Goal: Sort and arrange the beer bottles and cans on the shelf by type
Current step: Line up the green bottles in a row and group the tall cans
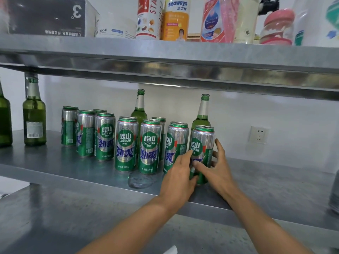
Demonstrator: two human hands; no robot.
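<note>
Several green and silver Laoshan beer cans stand in a loose group on the steel middle shelf (55, 162). The rightmost can (202, 142) stands upright between both my hands. My left hand (178, 178) grips its lower left side, thumb against the base. My right hand (218, 171) wraps its right side, thumb across the front and fingers behind. Two green glass bottles stand behind the cans, one (139, 107) mid-group and one (202, 112) directly behind the held can. Another green bottle (34, 114) stands apart at the left, with a further one (4, 121) cut by the frame edge.
A wet patch (140, 180) lies on the shelf before the middle cans. The upper shelf (183, 52) hangs low over the bottle tops and carries a box and cleaning bottles. A wall socket (258, 134) sits right. Bare shelf stretches to the right of my hands.
</note>
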